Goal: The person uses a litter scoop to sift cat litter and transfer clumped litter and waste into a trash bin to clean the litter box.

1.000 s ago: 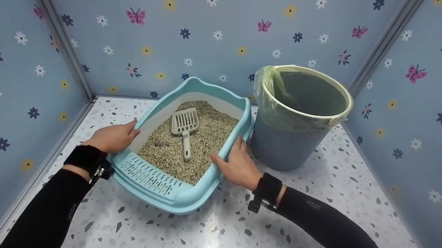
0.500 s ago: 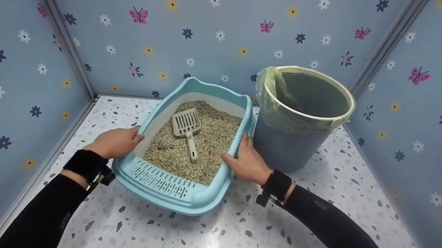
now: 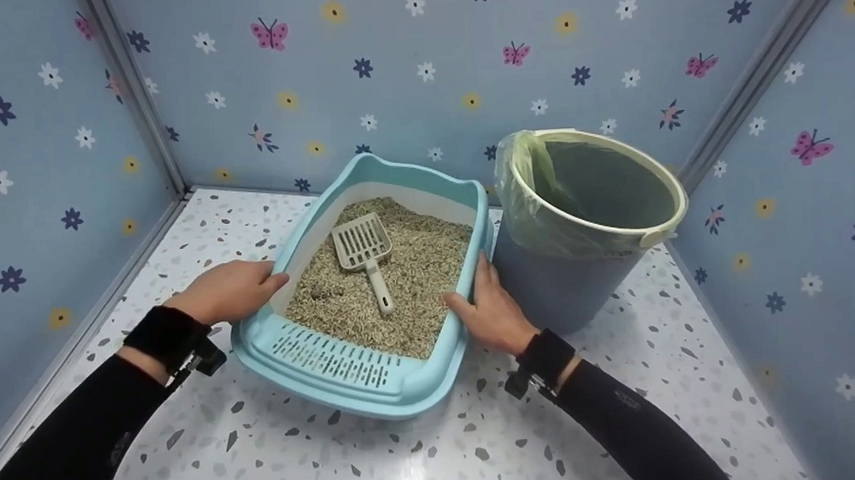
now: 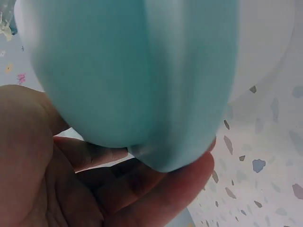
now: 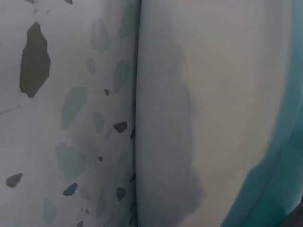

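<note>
Head view showed one scoop [image 3: 371,265], one bin [image 3: 563,284]; left grip [image 3: 226,290] and right grip [image 3: 496,310] held one blue box [image 3: 425,378] between them.

Room in front and to the left, tight on the right.
The speckled surface [image 3: 300,455] lies open in front of the litter box [image 3: 428,383], and a strip of it separates box and left wall [image 3: 31,250], blocked by the left hand [image 3: 228,290] and its black sleeve [image 3: 68,436]. Opposite, the bin [image 3: 566,284] stands just beside the box, with the right hand [image 3: 499,312] in the narrow gap. The back wall [image 3: 404,46] limits passage behind. From above, the litter [image 3: 425,269] is reachable around the scoop [image 3: 366,262].
</note>
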The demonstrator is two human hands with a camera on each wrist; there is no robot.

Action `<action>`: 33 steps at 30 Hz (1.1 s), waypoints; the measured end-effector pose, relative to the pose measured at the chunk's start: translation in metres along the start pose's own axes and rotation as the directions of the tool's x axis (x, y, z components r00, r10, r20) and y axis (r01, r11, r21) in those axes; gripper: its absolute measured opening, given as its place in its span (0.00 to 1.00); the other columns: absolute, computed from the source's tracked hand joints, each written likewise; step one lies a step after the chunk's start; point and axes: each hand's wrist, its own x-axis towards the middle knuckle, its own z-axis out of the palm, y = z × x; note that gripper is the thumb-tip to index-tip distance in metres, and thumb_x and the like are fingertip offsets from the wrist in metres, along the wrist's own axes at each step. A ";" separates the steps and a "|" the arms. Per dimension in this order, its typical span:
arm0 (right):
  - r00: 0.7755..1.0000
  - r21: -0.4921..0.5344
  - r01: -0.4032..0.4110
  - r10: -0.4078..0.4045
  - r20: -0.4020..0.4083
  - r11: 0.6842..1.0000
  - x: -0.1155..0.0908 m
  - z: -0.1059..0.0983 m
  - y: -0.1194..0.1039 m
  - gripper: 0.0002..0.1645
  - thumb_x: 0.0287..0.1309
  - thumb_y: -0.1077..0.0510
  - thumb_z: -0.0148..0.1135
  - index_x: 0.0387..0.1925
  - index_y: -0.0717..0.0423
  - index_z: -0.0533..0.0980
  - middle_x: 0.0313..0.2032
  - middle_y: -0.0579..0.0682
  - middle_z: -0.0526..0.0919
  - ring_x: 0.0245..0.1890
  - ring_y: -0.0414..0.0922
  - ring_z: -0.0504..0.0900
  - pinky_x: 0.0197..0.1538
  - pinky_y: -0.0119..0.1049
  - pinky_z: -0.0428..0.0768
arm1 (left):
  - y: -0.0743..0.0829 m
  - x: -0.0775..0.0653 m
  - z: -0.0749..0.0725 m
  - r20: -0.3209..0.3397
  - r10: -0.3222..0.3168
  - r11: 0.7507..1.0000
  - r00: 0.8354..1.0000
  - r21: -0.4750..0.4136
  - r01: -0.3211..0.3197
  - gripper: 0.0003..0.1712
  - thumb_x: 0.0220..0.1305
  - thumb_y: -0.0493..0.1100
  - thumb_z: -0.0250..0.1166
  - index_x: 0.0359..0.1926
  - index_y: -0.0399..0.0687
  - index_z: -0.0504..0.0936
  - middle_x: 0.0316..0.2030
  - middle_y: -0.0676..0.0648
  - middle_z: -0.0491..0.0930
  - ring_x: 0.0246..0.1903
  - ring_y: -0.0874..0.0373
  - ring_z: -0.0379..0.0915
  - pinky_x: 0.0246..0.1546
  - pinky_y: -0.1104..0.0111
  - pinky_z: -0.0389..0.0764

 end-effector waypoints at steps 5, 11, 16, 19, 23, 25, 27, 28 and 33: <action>0.999 0.037 -0.031 0.030 0.016 0.999 -0.025 0.008 -0.007 0.69 0.76 0.23 0.58 0.91 0.56 0.36 0.89 0.66 0.39 0.86 0.65 0.52 0.84 0.64 0.55 | -0.012 -0.007 0.001 0.054 -0.004 0.983 0.999 -0.181 0.014 0.37 0.91 0.61 0.51 0.77 0.34 0.74 0.37 0.45 0.85 0.26 0.55 0.81 0.28 0.57 0.85; 0.998 0.161 -0.013 0.004 0.061 0.987 -0.045 0.020 -0.019 0.69 0.74 0.27 0.66 0.91 0.52 0.37 0.87 0.68 0.46 0.82 0.65 0.62 0.82 0.64 0.61 | -0.027 -0.012 -0.004 0.108 -0.041 0.921 0.993 -0.380 0.079 0.43 0.88 0.65 0.55 0.76 0.30 0.74 0.39 0.44 0.87 0.30 0.52 0.87 0.28 0.54 0.92; 0.998 0.157 -0.032 0.024 0.053 0.987 -0.043 0.021 -0.019 0.70 0.73 0.30 0.69 0.92 0.52 0.37 0.88 0.67 0.46 0.84 0.64 0.60 0.83 0.63 0.59 | -0.029 -0.011 -0.006 0.119 -0.050 0.914 0.992 -0.395 0.093 0.39 0.86 0.67 0.58 0.68 0.33 0.84 0.36 0.45 0.87 0.32 0.52 0.87 0.29 0.54 0.92; 0.997 0.129 -0.040 0.032 0.065 0.991 -0.040 0.016 -0.016 0.70 0.72 0.30 0.69 0.92 0.53 0.37 0.88 0.65 0.44 0.85 0.62 0.56 0.84 0.61 0.56 | -0.026 -0.011 -0.005 0.124 -0.059 0.909 0.991 -0.402 0.105 0.39 0.85 0.67 0.59 0.66 0.34 0.85 0.36 0.46 0.87 0.32 0.53 0.86 0.30 0.55 0.92; 0.997 0.112 -0.028 0.020 0.074 0.993 -0.037 0.009 -0.009 0.70 0.71 0.31 0.70 0.92 0.51 0.39 0.88 0.64 0.49 0.81 0.62 0.65 0.82 0.59 0.65 | -0.020 -0.012 -0.002 0.121 -0.057 0.904 0.991 -0.415 0.103 0.38 0.85 0.65 0.60 0.63 0.32 0.86 0.33 0.47 0.88 0.29 0.53 0.86 0.30 0.57 0.92; 0.997 0.115 -0.019 0.010 0.081 0.993 -0.036 0.004 -0.004 0.70 0.72 0.31 0.71 0.92 0.52 0.39 0.87 0.65 0.53 0.79 0.62 0.69 0.80 0.59 0.68 | -0.016 -0.013 0.001 0.113 -0.051 0.909 0.992 -0.406 0.093 0.37 0.85 0.65 0.60 0.62 0.32 0.87 0.32 0.47 0.88 0.28 0.53 0.86 0.29 0.58 0.91; 0.995 0.133 -0.009 -0.004 0.096 0.991 -0.035 0.000 0.001 0.69 0.72 0.32 0.71 0.92 0.50 0.38 0.85 0.66 0.58 0.73 0.61 0.77 0.75 0.59 0.76 | -0.011 -0.015 0.004 0.097 -0.050 0.914 0.994 -0.396 0.084 0.37 0.85 0.66 0.60 0.58 0.33 0.88 0.31 0.47 0.88 0.27 0.53 0.85 0.28 0.58 0.91; 0.994 0.136 -0.014 -0.001 0.107 0.991 -0.034 -0.002 0.004 0.69 0.72 0.32 0.71 0.92 0.48 0.38 0.83 0.67 0.62 0.66 0.61 0.83 0.68 0.59 0.83 | -0.007 -0.016 0.006 0.086 -0.051 0.916 0.995 -0.392 0.081 0.36 0.85 0.66 0.60 0.56 0.34 0.89 0.31 0.47 0.87 0.26 0.53 0.85 0.28 0.58 0.91; 0.992 0.148 0.002 -0.021 0.125 0.989 -0.033 -0.010 0.018 0.66 0.74 0.34 0.70 0.92 0.42 0.38 0.82 0.66 0.65 0.47 0.53 0.89 0.47 0.54 0.91 | 0.008 -0.023 0.017 0.039 -0.059 0.915 0.998 -0.397 0.069 0.32 0.85 0.64 0.61 0.45 0.38 0.89 0.27 0.47 0.86 0.22 0.53 0.85 0.25 0.58 0.90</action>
